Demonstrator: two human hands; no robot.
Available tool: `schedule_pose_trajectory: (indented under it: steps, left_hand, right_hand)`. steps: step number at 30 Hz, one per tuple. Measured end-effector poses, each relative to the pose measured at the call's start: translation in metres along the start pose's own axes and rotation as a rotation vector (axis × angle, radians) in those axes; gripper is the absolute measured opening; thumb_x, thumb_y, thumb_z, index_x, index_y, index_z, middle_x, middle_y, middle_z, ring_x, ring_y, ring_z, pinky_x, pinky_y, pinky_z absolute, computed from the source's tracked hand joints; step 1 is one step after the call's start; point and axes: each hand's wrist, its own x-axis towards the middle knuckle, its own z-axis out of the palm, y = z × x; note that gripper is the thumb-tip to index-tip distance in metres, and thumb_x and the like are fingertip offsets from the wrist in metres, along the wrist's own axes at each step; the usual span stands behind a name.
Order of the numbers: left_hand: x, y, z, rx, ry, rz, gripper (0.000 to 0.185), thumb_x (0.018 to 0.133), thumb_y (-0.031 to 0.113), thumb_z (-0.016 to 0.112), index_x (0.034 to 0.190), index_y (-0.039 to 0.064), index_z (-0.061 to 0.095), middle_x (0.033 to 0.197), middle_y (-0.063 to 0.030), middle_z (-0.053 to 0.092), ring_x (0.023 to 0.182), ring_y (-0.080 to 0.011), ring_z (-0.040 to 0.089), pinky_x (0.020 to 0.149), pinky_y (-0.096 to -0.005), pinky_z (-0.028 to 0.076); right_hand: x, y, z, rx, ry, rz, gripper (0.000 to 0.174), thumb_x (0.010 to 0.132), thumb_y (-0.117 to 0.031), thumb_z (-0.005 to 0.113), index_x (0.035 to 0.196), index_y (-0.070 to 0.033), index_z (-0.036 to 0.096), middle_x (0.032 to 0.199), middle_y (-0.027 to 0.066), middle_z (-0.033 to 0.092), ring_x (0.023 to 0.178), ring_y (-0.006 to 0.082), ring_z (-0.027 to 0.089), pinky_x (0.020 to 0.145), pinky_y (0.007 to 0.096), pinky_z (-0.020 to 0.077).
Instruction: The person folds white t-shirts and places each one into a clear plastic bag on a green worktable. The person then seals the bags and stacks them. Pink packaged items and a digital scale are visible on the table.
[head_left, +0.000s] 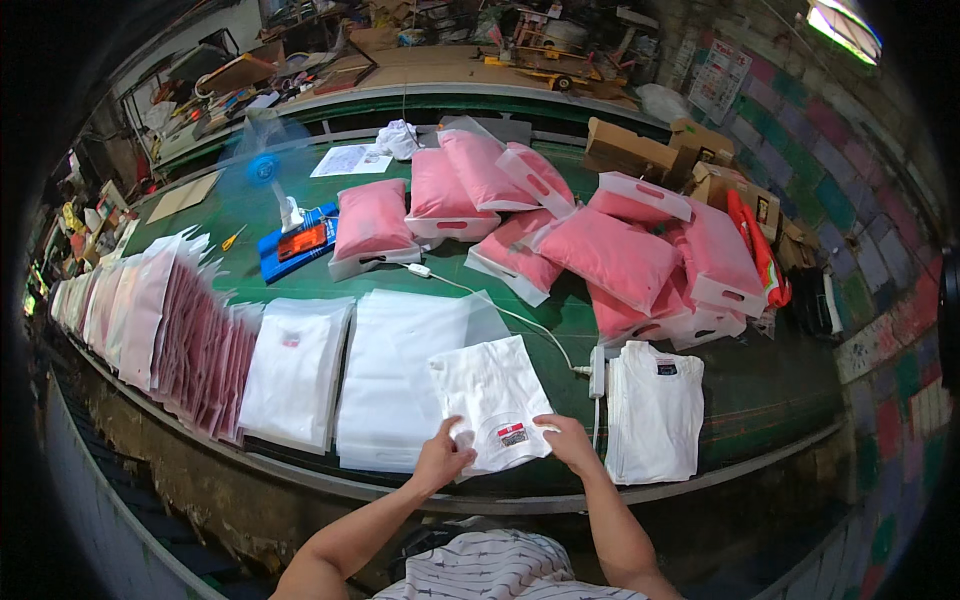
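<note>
Between my two hands is a folded white T-shirt (491, 382), its neck label turned towards me. My left hand (444, 456) grips the shirt's near left corner, and my right hand (568, 441) pinches the near right one. The shirt's far left part overlaps a stack of frosted plastic bags (401, 367). To the right lies a pile of folded white T-shirts (654, 420), with a dark neck label on top. Left of the empty bags is a stack of bagged white shirts (296, 375).
Bulging bags with pink contents (611, 255) cover the table's far right. A white cord with a power strip (596, 373) runs beside the shirt pile. A blue fan (264, 169), scissors (233, 238) and a long row of packed bags (161, 322) are at left. Cardboard boxes (630, 148) stand behind.
</note>
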Motion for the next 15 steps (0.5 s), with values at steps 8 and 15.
schedule_pose_trajectory:
  steps: [8, 15]
  left_hand:
    - [0.034, 0.013, 0.022, -0.136, -0.100, 0.049, 0.027, 0.094, 0.015, 0.066, 0.111, -0.006, 0.069, 0.080, -0.0141, 0.073, 0.071, -0.0205, 0.071, 0.067, -0.0337, 0.056]
    - [0.020, -0.013, 0.036, -0.179, 0.127, 0.356, 0.021, 0.091, 0.011, 0.063, 0.109, 0.000, 0.066, 0.093, -0.0169, 0.074, 0.077, -0.0317, 0.072, 0.068, -0.0398, 0.056]
  right_hand:
    - [-0.048, -0.141, 0.053, -0.700, -0.120, -0.070, 0.046, 0.084, -0.029, 0.071, 0.118, 0.000, 0.065, 0.117, 0.0211, 0.061, 0.095, 0.0414, 0.069, 0.084, 0.0496, 0.0556]
    - [-0.028, -0.057, 0.055, -0.633, 0.062, -0.252, 0.031, 0.087, -0.026, 0.071, 0.111, -0.006, 0.071, 0.106, 0.0183, 0.066, 0.086, 0.0404, 0.068, 0.075, 0.0491, 0.0562]
